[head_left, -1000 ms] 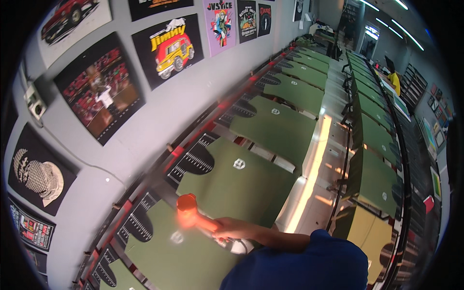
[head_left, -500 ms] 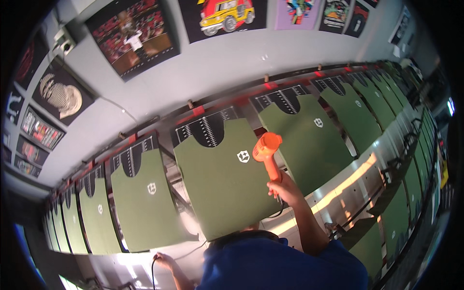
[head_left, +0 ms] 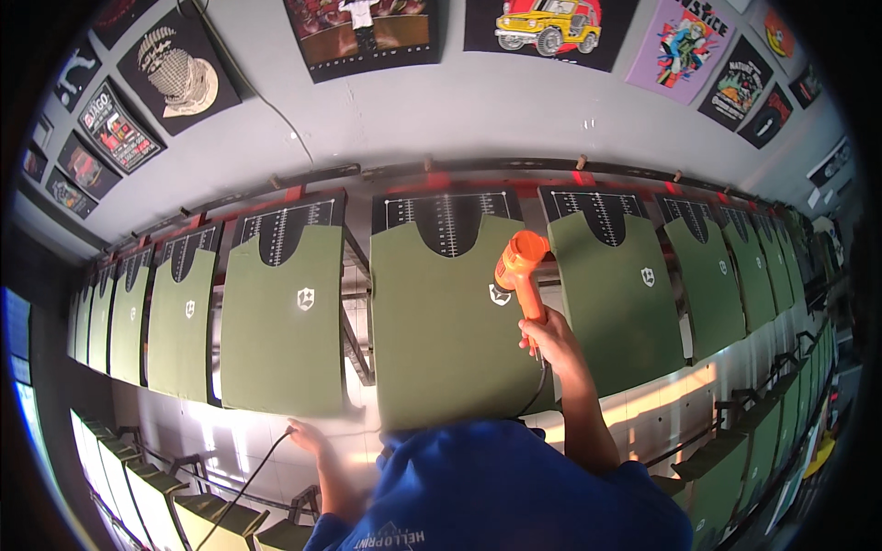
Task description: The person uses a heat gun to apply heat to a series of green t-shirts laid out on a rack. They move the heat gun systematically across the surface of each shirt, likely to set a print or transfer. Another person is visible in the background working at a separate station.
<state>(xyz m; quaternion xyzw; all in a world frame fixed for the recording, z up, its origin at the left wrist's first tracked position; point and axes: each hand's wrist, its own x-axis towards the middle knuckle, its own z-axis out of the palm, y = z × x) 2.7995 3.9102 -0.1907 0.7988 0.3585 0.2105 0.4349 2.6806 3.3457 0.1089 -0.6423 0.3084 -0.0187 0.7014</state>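
Observation:
My right hand point(head_left: 548, 338) grips the handle of an orange heat gun point(head_left: 519, 268), whose nozzle points at the small white emblem point(head_left: 499, 295) on the green shirt point(head_left: 448, 321) stretched on the board straight ahead. The gun's black cord point(head_left: 537, 386) drops from the handle toward my blue shirt. My left hand point(head_left: 308, 437) hangs low near the front edge of the neighbouring green shirt point(head_left: 285, 321), with a thin black cable point(head_left: 243, 482) running through its fingers.
A long row of boards with green shirts point(head_left: 634, 285) curves off to both sides along a grey wall point(head_left: 514, 110) hung with printed shirts and posters. A second row of shirted boards point(head_left: 726, 468) sits lower right and lower left.
The view has swung to face the boards squarely. The heat gun now points at the emblem of the central shirt, and my left hand shows at the lower left holding the cable.

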